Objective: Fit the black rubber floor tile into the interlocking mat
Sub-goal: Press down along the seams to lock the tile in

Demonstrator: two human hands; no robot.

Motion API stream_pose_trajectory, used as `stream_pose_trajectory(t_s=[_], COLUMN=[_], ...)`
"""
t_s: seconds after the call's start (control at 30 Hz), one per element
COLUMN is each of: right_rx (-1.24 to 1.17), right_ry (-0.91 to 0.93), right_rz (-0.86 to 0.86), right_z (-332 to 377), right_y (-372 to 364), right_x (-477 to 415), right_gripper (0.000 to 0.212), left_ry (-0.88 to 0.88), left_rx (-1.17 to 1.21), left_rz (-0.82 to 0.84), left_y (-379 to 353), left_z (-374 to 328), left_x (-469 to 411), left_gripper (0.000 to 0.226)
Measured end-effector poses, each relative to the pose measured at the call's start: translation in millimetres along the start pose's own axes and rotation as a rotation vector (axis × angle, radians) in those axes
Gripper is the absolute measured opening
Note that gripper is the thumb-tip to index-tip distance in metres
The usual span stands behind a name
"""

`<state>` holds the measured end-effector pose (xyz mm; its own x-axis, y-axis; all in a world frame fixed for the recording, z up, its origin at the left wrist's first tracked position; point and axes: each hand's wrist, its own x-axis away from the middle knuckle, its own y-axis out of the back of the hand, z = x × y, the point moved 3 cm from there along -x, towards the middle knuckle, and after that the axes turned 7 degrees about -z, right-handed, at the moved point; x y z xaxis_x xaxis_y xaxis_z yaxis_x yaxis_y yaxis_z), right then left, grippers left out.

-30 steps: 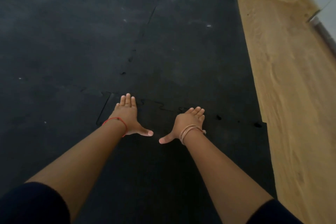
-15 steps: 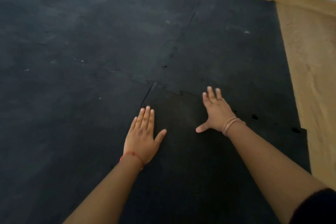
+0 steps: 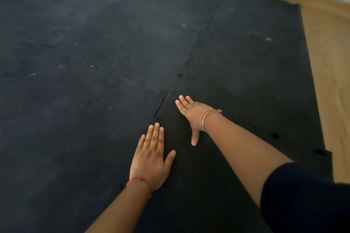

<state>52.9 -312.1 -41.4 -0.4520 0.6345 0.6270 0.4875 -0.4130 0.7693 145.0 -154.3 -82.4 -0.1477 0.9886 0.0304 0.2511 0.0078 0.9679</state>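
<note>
The tile [image 3: 189, 185] is pressed flat at 6 o'clock, its left seam partly gapped against the mat [image 3: 85, 53]. The left hand [image 3: 151, 159] and right hand [image 3: 191, 113] are laid on it, fingers spread, gripping nothing. Wood floor [image 3: 329, 81] is seen at 3 o'clock.

black rubber floor tile [image 3: 189, 185] | flat, near-right of mat [image 3: 94, 43] | left seam gapped (top part)
</note>
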Motion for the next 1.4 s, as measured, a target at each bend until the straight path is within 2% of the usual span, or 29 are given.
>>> stream_pose_trajectory(t_s=[0.07, 0.13, 0.23, 0.3, 0.37, 0.5, 0.6, 0.8, 0.93, 0.97, 1.07, 1.13, 1.27, 1.4], right_rx=[-0.031, -0.188, -0.449, -0.434, -0.438, -0.415, -0.441, -0.495, -0.616, -0.6, -0.401, -0.379, -0.367, -0.406], right_ry=[-0.029, -0.094, -0.276, -0.431, -0.553, -0.589, -0.566, -0.537, -0.397, -0.405, -0.63, -0.698, -0.67, -0.647], right_rz=[-0.044, -0.108, -0.336, -0.544, -0.638, -0.642, -0.626, -0.586, -0.5, -0.509, -0.587, -0.627, -0.656, -0.631], right_z=[2, -7, -36, -43, -43, -47, -49, -48, -71, -82, -112, -118, -119, -123], right_y=[-1, -13, -65, -107, -128, -130, -130, -132, -129, -138, -183, -199, -197, -197], right_x=[1, 8, 44, 75, 87, 74, 76, 75, 86, 99, 148, 159, 150, 149], right_gripper=[0.145, 0.139, 0.113, 0.099, 0.099, 0.103, 0.1, 0.099, 0.094, 0.092, 0.093, 0.093, 0.094, 0.097], left_ry=[-0.023, -0.021, -0.026, -0.049, -0.103, -0.099, -0.087, -0.064, 0.028, 0.001, -0.288, -0.391, -0.407, -0.398], left_rx=[-0.018, -0.036, -0.018, -0.005, -0.032, -0.084, -0.086, -0.159, -0.203, -0.172, -0.029, 0.016, -0.029, -0.052], left_rz=[0.013, 0.025, 0.095, 0.129, 0.119, -0.011, -0.004, 0.088, 0.235, 0.245, 0.255, 0.207, 0.063, 0.081], left_y=[1, 2, 7, 7, 1, -15, -12, -4, 3, 1, -25, -40, -51, -54], left_z=[-2, -2, -13, -27, -42, -44, -44, -48, -75, -93, -162, -190, -195, -197], left_x=[0, -6, -38, -63, -80, -89, -88, -86, -88, -83, -51, -42, -57, -57], left_gripper=[0.069, 0.073, 0.074, 0.073, 0.072, 0.074, 0.074, 0.073, 0.075, 0.076, 0.072, 0.068, 0.066, 0.067])
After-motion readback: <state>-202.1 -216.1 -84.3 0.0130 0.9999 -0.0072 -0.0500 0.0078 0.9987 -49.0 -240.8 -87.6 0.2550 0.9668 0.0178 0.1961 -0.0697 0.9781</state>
